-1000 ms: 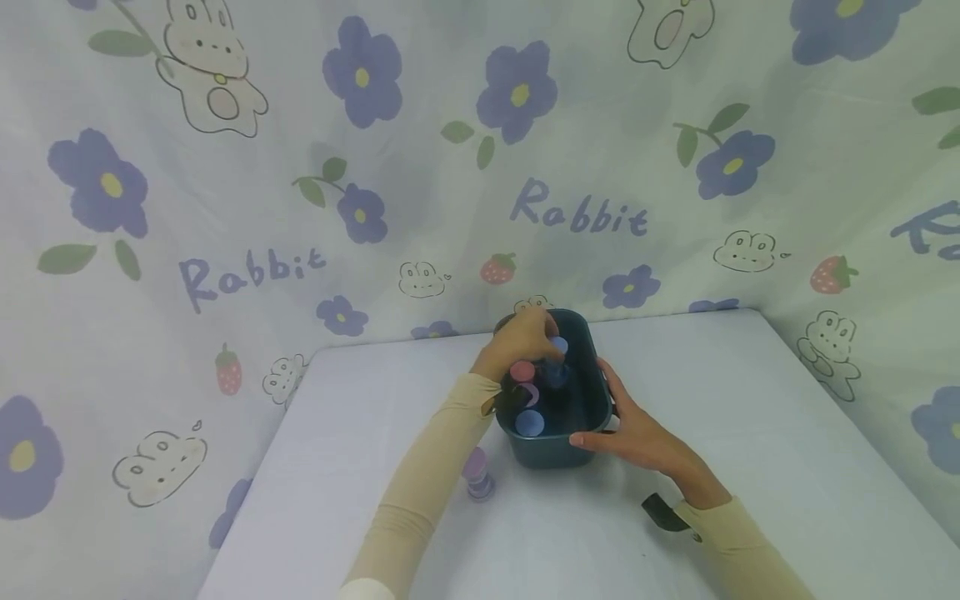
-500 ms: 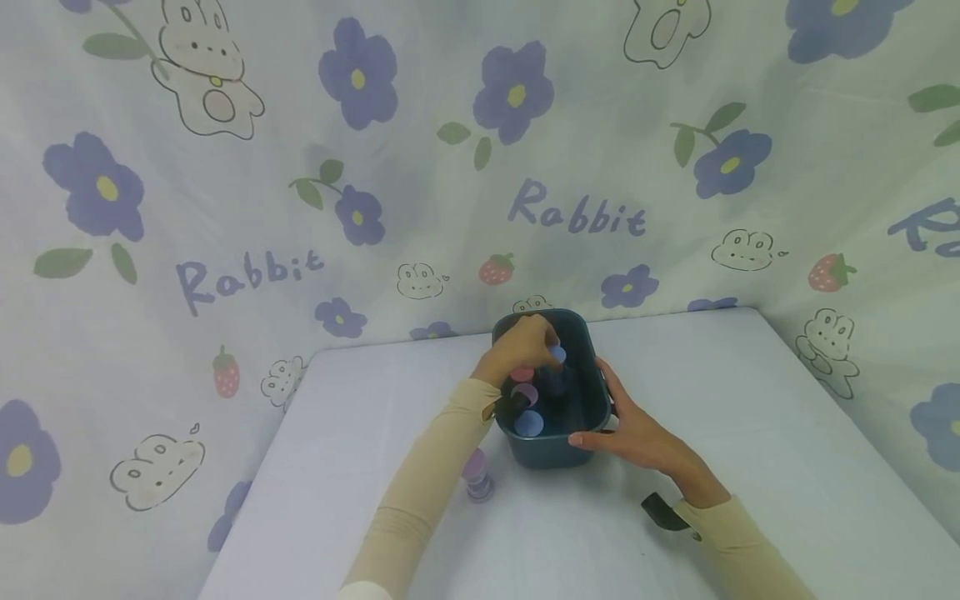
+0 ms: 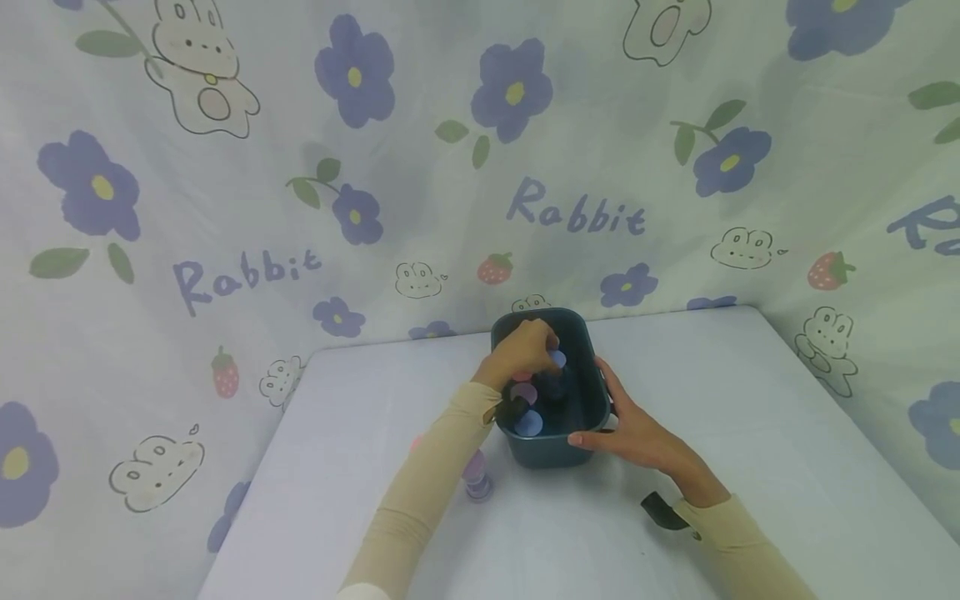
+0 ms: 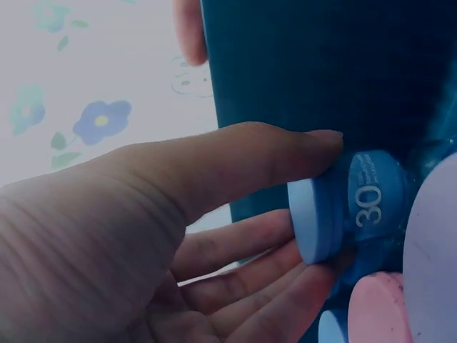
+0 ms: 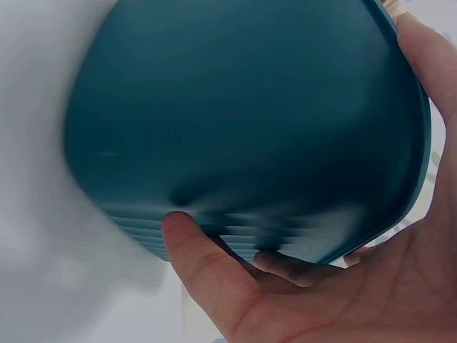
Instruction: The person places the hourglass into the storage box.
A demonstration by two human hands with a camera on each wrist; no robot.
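Observation:
In the head view my left hand (image 3: 525, 348) reaches into a dark teal bin (image 3: 547, 450). The left wrist view shows its thumb and fingers pinching the light blue cap of a small clear bottle (image 4: 375, 196) marked 30, which lies sideways in that view. Close by, pink and lilac caps of other bottles stand in the bin. My right hand (image 3: 637, 433) grips the bin's near right corner, thumb at the rim and fingers along the ribbed outer wall (image 5: 143, 232).
A lilac-capped bottle (image 3: 477, 477) stands on the white table (image 3: 750, 400), left of the bin. Beside it a pink cap (image 3: 417, 443) shows, mostly behind the left sleeve. A patterned cloth (image 3: 420, 167) hangs behind the table.
My left hand and the blue-capped bottle have shifted slightly towards me inside the bin. A pink cap now shows beside the left sleeve. The right hand has stayed put.

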